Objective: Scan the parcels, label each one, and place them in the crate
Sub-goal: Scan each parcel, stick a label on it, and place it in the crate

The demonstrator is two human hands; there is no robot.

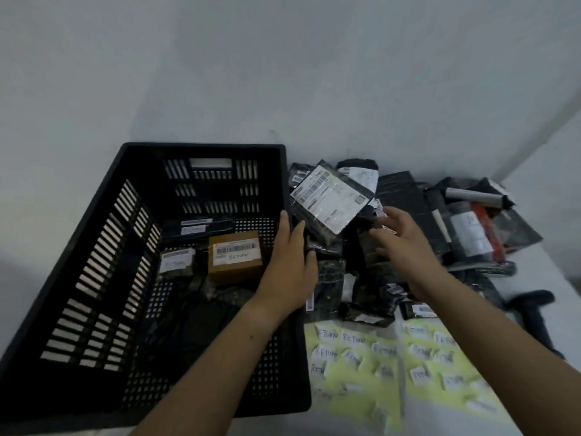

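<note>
Crate (103, 253), left: at least 3 parcels inside carry RETURN labels, the brown box (234, 256) among them. Left hand (287, 262) over the crate's right rim, fingers straight, holding nothing. Right hand (405, 240) spread above the parcel pile (405, 196), gripping nothing. Label sheets (355, 357) near right, many stickers unused. Judged early: most parcels remain.

Crate (94, 247) left, parcel pile (408, 215) right, label sheets (393, 366) before the pile
</note>
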